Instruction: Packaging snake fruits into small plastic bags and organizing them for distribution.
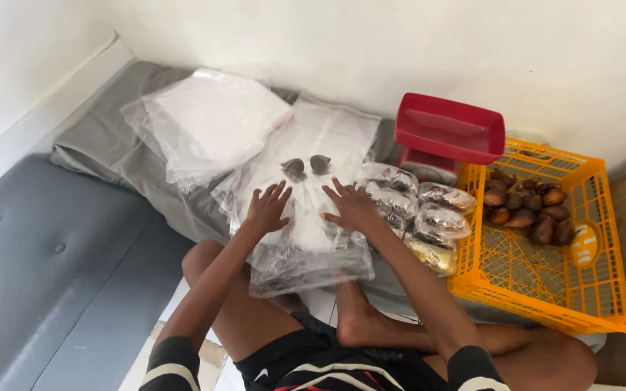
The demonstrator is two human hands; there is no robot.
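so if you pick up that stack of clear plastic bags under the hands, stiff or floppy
Likely floppy: the stack of clear bags droops over the edge, wrinkled. Probably slippery, since the film is glossy. The two brown fruits on top might roll off.

orange crate (pixel 603 289) of brown fruit (pixel 527 206); red scale (pixel 449 130); grey mattress (pixel 45 261)

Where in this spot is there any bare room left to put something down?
The yellow crate's near half is bare; brown fruits fill only its far corner. The grey cushion left of the left hand is free too. Crowded: the clear bags under both hands, and the wrapped packs between the right hand and crate.
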